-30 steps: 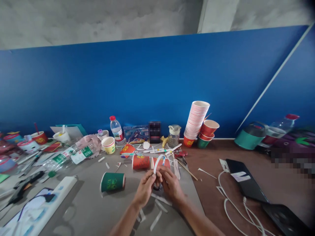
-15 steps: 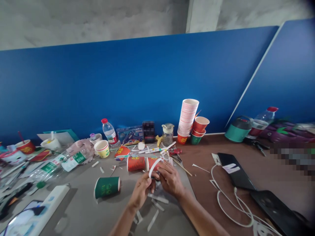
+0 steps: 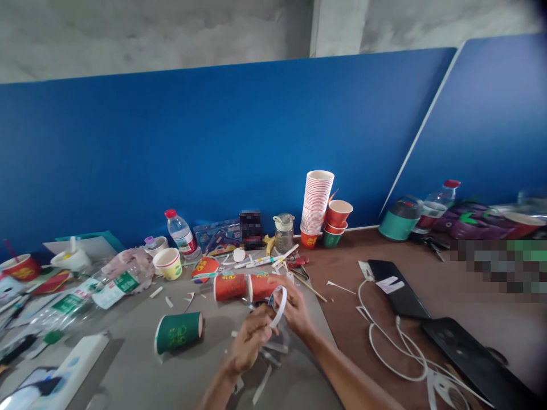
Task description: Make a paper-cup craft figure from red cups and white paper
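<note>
Both my hands meet low in the middle of the view over a grey mat (image 3: 171,370). My left hand (image 3: 250,341) and my right hand (image 3: 294,310) pinch a curved white paper strip (image 3: 280,299) between their fingers. The strip arcs like a ring between them. Just beyond the hands two red paper cups (image 3: 231,286) lie on their sides end to end. A green paper cup (image 3: 177,332) lies on its side to the left. Several white paper strips (image 3: 261,390) are scattered on the mat under my hands.
A tall stack of paper cups (image 3: 316,208) stands against the blue partition with red and green cups beside it. A water bottle (image 3: 182,234), a glass jar (image 3: 284,232) and pens lie behind. Right: a black tablet (image 3: 399,290), white cable (image 3: 384,347), teal container (image 3: 397,218).
The camera has swung to the right, so everything slid left. The paper strip has come down from above my fingers and now sits lower between my hands.
</note>
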`<state>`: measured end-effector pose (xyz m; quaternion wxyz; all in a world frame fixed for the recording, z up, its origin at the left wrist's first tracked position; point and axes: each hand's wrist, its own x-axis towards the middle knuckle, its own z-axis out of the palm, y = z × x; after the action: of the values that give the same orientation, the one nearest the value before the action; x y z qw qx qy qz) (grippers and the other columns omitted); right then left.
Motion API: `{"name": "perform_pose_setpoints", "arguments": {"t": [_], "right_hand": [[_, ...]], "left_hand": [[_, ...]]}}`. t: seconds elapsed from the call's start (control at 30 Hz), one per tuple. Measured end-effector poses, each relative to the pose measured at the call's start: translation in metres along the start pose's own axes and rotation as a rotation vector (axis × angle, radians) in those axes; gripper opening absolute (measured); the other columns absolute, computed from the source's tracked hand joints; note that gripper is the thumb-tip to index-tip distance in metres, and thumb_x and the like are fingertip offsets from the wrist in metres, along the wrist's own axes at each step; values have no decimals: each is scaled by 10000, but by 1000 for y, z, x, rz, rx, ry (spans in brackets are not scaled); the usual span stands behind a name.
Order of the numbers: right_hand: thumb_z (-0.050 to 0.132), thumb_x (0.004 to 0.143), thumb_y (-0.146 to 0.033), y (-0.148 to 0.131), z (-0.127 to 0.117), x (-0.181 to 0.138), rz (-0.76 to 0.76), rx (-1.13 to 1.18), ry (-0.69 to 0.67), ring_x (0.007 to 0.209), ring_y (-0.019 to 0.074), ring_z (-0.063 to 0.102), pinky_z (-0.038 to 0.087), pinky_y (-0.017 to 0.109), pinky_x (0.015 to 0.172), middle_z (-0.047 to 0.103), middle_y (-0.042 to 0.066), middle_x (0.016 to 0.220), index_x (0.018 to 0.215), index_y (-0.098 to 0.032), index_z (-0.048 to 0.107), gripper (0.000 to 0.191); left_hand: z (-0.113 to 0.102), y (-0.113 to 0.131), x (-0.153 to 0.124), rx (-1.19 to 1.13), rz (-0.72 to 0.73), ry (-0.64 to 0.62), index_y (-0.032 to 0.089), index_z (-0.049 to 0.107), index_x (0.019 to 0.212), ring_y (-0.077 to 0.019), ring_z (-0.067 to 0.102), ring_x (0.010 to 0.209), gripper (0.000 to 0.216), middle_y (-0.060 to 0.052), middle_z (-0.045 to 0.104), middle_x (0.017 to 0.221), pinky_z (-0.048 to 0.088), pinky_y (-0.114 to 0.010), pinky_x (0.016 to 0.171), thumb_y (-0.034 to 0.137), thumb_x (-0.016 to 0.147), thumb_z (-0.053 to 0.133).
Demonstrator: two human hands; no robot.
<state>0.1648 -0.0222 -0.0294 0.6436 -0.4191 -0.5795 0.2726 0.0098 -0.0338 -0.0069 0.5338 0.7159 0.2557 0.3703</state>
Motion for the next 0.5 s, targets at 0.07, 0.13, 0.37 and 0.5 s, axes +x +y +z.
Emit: {"name": "perform_pose_setpoints", "arguments": {"t": [0.07, 0.13, 0.37, 0.5], "right_hand": [[462, 899, -284, 3, 3, -1, 39, 15, -65, 656, 150, 589, 474, 260, 624, 662, 36, 782, 959, -198, 653, 218], [420, 914, -236, 6, 1, -2, -7, -68, -48, 583, 135, 553, 455, 247, 578, 633, 18, 705, 956, -200, 654, 241], [389, 889, -102, 2, -17, 5, -426, -635, 3, 681, 182, 538, 433, 296, 635, 620, 54, 754, 1100, -224, 643, 352], [374, 901, -130, 3, -16, 3, -398, -625, 33, 747, 197, 572, 468, 320, 688, 646, 67, 847, 1230, -242, 564, 396]], "left_hand": [[2, 5, 2, 31, 8, -59, 164, 666, 702, -209, 529, 815, 356, -75, 581, 829, 402, -333, 757, 430, 838, 472], [3, 5, 3, 65, -7, -84, 169, 673, 728, -220, 540, 870, 324, -85, 604, 887, 408, -345, 807, 391, 844, 468], [3, -17, -1, -141, -82, -4, 154, 688, 924, -164, 549, 678, 327, -97, 641, 925, 448, -309, 660, 416, 817, 524], [3, -25, -2, -251, -172, 162, 148, 676, 804, -153, 519, 643, 277, -48, 619, 722, 419, -280, 636, 392, 812, 545]]}}
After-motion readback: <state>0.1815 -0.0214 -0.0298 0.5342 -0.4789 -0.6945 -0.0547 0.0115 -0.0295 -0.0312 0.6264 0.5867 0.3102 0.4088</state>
